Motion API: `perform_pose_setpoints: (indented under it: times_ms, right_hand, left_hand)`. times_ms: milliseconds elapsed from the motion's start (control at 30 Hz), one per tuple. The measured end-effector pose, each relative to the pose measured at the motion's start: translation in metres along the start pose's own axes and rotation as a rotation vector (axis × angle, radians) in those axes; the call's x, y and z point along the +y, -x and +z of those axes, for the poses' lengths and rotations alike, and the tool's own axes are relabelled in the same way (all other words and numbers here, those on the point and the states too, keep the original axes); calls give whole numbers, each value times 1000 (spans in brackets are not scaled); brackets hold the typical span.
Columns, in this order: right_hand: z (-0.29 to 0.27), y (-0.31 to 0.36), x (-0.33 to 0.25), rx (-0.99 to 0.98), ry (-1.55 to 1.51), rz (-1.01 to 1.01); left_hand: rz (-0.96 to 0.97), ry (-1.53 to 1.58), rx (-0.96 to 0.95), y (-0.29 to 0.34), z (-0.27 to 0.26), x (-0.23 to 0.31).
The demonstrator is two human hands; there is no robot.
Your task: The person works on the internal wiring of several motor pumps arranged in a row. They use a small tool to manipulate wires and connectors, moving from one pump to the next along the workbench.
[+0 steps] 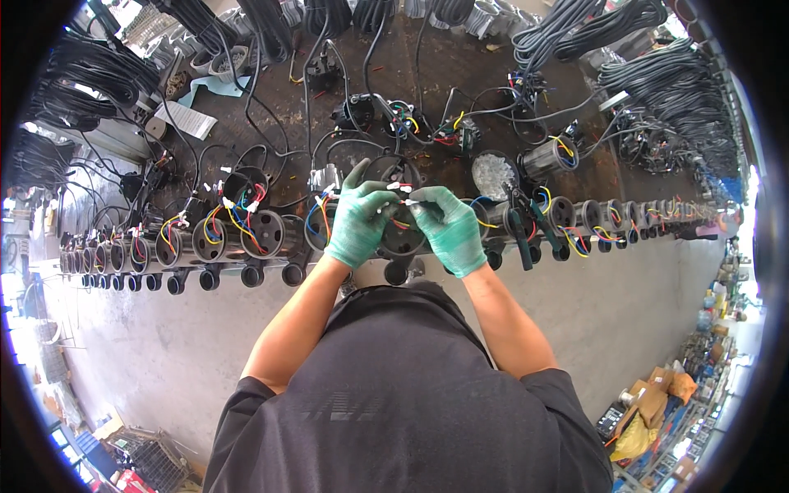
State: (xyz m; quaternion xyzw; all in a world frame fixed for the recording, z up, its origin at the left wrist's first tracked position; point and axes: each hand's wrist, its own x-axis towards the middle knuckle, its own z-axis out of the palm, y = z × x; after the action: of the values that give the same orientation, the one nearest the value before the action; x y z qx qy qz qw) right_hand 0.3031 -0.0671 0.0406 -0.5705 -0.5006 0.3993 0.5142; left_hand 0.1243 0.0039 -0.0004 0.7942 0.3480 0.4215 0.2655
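My left hand, in a green glove, pinches near small white wire connectors above a round metal motor housing. Facing it, my right hand, gloved the same way, has thumb and forefinger closed on a small white connector tip. The fingertips almost meet, and thin wires run between them; which wire each hand grips is partly hidden. Behind the fingers sits a round dark cover with a black cable leading from it. To the right, pliers with dark green handles lean over the bench edge.
A row of motor housings with coloured wires lines the bench's front edge. A dish of clear small caps sits right of my hands, beside a housing lying on its side. Coiled black cables and a paper sheet lie farther back.
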Motion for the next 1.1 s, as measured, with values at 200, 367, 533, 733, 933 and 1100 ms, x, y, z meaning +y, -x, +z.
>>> perform_pose_setpoints:
  times_ms: [200,367,533,733,933,1100]
  right_hand:
    - [5,-8,1,-32,312,-226]
    - [5,-15,-3,-64,462,-306]
    - [3,-18,-11,-152,498,-178]
    - [-93,-2,-51,77,879,-176]
    - [-166,32,-21,-39,1427,113]
    - [-153,23,-33,-131,1478,362]
  left_hand:
    - [12,1,14,2,0,-2]
    - [18,15,5,1,0,-1]
    - [26,30,26,2,0,-1]
    - [-54,39,4,4,-3,2]
    - [-99,52,5,1,0,4]
    - [-98,46,-3,4,-1,0]
